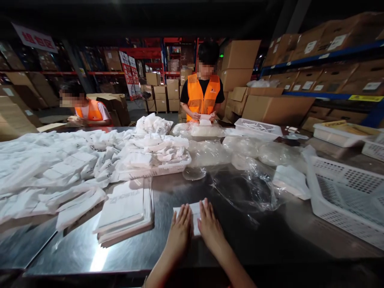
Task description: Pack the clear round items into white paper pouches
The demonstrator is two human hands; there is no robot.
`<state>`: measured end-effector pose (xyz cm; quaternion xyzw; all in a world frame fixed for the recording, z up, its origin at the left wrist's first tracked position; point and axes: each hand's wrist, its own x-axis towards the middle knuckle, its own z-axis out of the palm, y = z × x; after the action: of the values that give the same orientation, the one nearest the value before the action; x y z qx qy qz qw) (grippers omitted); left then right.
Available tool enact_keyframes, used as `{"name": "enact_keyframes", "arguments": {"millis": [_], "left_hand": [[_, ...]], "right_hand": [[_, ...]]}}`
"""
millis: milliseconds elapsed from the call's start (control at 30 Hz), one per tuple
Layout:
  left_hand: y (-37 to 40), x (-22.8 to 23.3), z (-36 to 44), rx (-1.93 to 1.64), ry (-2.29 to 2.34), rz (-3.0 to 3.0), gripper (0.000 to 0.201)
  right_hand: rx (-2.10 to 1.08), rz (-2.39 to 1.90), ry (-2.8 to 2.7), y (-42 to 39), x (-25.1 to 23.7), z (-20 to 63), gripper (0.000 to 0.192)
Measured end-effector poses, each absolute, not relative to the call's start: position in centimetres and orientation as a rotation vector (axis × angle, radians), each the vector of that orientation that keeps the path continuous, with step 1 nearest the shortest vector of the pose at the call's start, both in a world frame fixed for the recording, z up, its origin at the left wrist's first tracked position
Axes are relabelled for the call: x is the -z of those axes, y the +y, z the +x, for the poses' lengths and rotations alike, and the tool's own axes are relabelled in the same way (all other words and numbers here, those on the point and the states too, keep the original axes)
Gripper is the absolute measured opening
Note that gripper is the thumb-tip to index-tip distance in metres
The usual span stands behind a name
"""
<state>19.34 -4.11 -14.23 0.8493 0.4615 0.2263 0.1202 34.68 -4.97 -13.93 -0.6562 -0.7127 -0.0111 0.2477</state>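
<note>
The white piece lies on the near part of the bench, in the middle, directly under both hands; whether it is a sheet or a packet I cannot tell. Largest around it is the rack at the right, loaded with cartons, then the dark, shiny metal bench itself. A broad heap of white packets covers its far left, some of them piled over a low white basket. Across the bench a person in an orange vest holds a small white item, and another person in orange is farther left. A large perforated basket takes up the right side. Bundles of clear plastic fill the space beyond the hands, with loose crinkled film spreading nearer on the right. A neat stack of printed white packets sits to the left, near but apart from the left hand. That hand's grip is spread flat on the white piece; the right hand's grip is likewise flat, fingers extended, neither pinching anything.
</note>
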Motion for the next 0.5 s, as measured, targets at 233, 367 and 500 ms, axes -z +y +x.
{"name": "enact_keyframes", "arguments": {"millis": [233,367,500], "left_hand": [[-5.0,11.6,20.0,-0.888,1.293,1.307,0.052],[-7.7,10.1,19.4,-0.688,1.005,0.688,0.049],[-7.6,9.9,16.2,-0.907,1.1,0.978,0.049]], "right_hand": [[-1.101,-1.219,-1.005,-6.3,12.3,35.1,0.066],[-1.381,-1.075,-0.821,-9.2,10.9,33.8,0.072],[-1.399,-1.154,-1.216,-8.3,9.7,35.2,0.072]]}}
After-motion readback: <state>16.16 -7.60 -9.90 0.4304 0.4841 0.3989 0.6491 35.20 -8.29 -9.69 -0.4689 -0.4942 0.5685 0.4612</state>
